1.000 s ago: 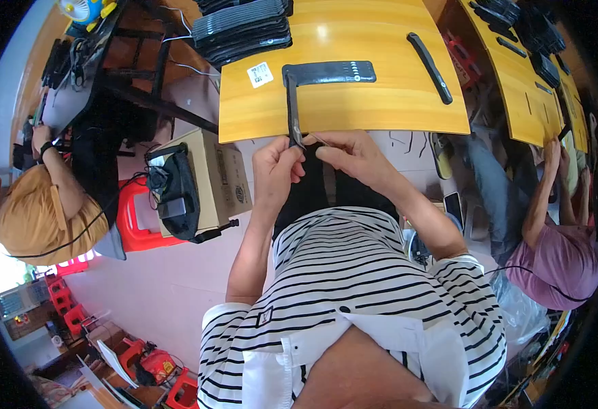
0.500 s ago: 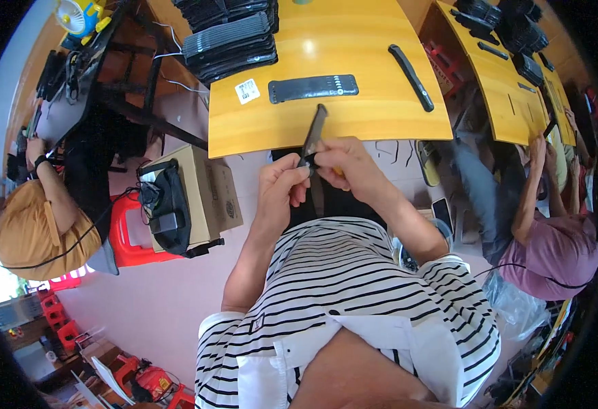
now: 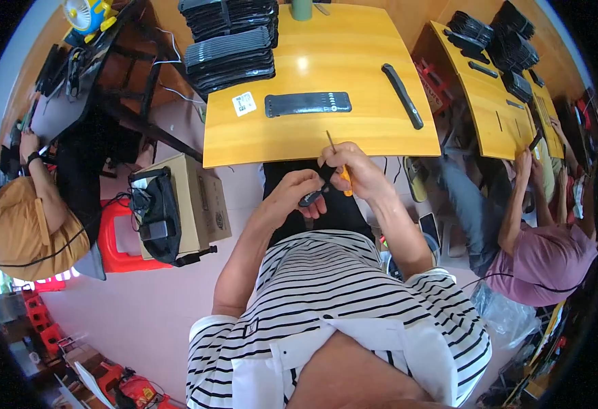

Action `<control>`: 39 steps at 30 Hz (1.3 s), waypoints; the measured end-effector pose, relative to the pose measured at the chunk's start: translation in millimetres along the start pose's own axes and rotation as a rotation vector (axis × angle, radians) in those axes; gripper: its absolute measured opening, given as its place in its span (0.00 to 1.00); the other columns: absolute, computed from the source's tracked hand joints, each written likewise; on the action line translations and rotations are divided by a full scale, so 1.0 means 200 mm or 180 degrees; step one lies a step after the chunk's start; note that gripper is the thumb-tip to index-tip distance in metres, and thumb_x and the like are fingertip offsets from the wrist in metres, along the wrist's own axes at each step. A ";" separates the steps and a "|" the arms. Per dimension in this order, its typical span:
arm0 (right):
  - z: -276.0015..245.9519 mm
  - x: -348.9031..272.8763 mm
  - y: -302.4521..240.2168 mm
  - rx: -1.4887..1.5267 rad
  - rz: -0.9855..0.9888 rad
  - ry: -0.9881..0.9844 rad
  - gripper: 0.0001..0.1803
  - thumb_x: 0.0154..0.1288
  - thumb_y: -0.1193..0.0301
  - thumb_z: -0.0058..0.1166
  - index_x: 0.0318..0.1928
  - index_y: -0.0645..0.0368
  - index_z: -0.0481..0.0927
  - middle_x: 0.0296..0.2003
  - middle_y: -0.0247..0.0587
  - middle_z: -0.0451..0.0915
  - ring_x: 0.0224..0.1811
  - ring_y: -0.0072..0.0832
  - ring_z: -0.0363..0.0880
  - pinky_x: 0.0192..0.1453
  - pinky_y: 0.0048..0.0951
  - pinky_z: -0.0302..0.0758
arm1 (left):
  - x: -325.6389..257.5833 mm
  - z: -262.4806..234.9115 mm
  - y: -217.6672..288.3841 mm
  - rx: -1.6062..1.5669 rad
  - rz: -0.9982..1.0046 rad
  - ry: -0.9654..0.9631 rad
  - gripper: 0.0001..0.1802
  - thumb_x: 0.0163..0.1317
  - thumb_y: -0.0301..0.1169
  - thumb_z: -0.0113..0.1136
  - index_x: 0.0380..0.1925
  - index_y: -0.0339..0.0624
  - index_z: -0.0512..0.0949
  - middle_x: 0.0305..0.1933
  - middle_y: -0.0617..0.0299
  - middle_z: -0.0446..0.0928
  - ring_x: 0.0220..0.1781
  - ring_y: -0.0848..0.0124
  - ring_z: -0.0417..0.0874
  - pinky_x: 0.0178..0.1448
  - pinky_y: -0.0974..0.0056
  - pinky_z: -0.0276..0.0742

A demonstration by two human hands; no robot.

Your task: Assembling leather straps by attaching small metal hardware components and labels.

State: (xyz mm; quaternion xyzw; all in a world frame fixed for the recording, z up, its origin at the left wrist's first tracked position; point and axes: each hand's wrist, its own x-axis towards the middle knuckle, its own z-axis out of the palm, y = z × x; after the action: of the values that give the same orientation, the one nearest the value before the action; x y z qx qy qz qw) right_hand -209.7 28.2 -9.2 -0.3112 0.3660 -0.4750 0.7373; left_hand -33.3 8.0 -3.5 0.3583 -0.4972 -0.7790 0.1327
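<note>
My left hand [image 3: 291,195] is closed around a short black strap-like piece [image 3: 310,197] just off the table's near edge, its fingers hiding part of it. Close beside it, my right hand [image 3: 359,170] grips a thin-bladed tool with an orange handle [image 3: 347,183]. The blade points up toward the table, and the handle comes out below the fingers. Black material shows between the two hands, and exactly where they touch it is hidden. Beyond them, a flat black ribbed strip [image 3: 307,103] lies on the yellow table [image 3: 251,146]. A longer black strap [image 3: 402,97] lies at the right.
Stacked black strips [image 3: 231,58] stand at the table's far left, near a white printed label [image 3: 244,103]. A green cylinder [image 3: 302,9] is at the far edge. At left are a cardboard box [image 3: 193,204], a red stool [image 3: 111,235] and a person; others work at the right.
The black piece that pointed up over the table edge is now lower, in my left hand. The tool's blade and orange handle show more clearly in my right. The view has shifted slightly.
</note>
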 end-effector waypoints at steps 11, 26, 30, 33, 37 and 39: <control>-0.38 0.00 -0.25 0.2403 -0.0717 0.1290 0.11 0.57 0.70 0.48 0.19 0.52 0.65 0.12 0.25 0.63 0.10 0.15 0.56 0.12 0.16 0.54 | -0.04 -0.03 -0.02 -0.0075 0.0093 -0.0534 0.13 0.60 0.37 0.51 0.24 0.39 0.74 0.11 0.64 0.70 0.10 0.79 0.68 0.15 0.77 0.61; -0.44 -0.30 -0.79 -0.0404 -0.2255 0.1383 0.09 0.56 0.71 0.47 0.20 0.53 0.66 0.11 0.30 0.63 0.10 0.17 0.55 0.13 0.19 0.52 | -0.30 -0.54 -0.19 -0.0897 0.0397 0.1227 0.09 0.59 0.30 0.54 0.30 0.35 0.79 0.20 0.70 0.72 0.18 0.84 0.66 0.21 0.78 0.56; -0.30 -0.32 -0.75 -0.3137 -0.1955 0.1797 0.12 0.56 0.73 0.45 0.17 0.58 0.67 0.13 0.32 0.64 0.14 0.13 0.58 0.18 0.18 0.54 | -0.09 -0.66 -0.15 -0.0713 0.0471 0.1627 0.08 0.59 0.30 0.54 0.26 0.38 0.78 0.17 0.73 0.68 0.16 0.85 0.61 0.20 0.79 0.53; -0.22 -0.29 -0.71 -0.4941 -0.2310 0.2235 0.09 0.56 0.73 0.48 0.23 0.66 0.72 0.14 0.35 0.66 0.16 0.19 0.62 0.21 0.24 0.59 | 0.06 -0.73 -0.18 -0.0165 0.0417 0.1835 0.04 0.57 0.27 0.56 0.26 0.39 0.75 0.16 0.73 0.67 0.16 0.85 0.63 0.19 0.79 0.55; -0.22 -0.29 -0.68 -0.4914 -0.2369 0.2505 0.08 0.57 0.72 0.51 0.26 0.66 0.76 0.15 0.35 0.69 0.17 0.18 0.64 0.21 0.23 0.61 | 0.19 -0.77 -0.22 0.0154 0.0498 0.2341 0.12 0.47 0.23 0.63 0.29 0.38 0.70 0.15 0.68 0.69 0.13 0.80 0.68 0.14 0.75 0.61; -0.25 -0.28 -0.67 -0.4673 -0.2468 0.2675 0.07 0.57 0.72 0.53 0.30 0.65 0.79 0.17 0.35 0.73 0.17 0.16 0.65 0.22 0.21 0.62 | 0.21 -0.77 -0.24 0.0412 0.0492 0.2625 0.15 0.44 0.22 0.65 0.31 0.37 0.68 0.14 0.66 0.70 0.12 0.78 0.71 0.14 0.74 0.64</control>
State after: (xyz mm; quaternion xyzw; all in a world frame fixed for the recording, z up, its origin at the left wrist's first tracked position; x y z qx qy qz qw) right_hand -329.6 28.0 85.4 -0.6027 0.6822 -0.4113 -0.0475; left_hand 50.4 -98.1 -101.1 0.6092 -0.4757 -0.5254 0.3557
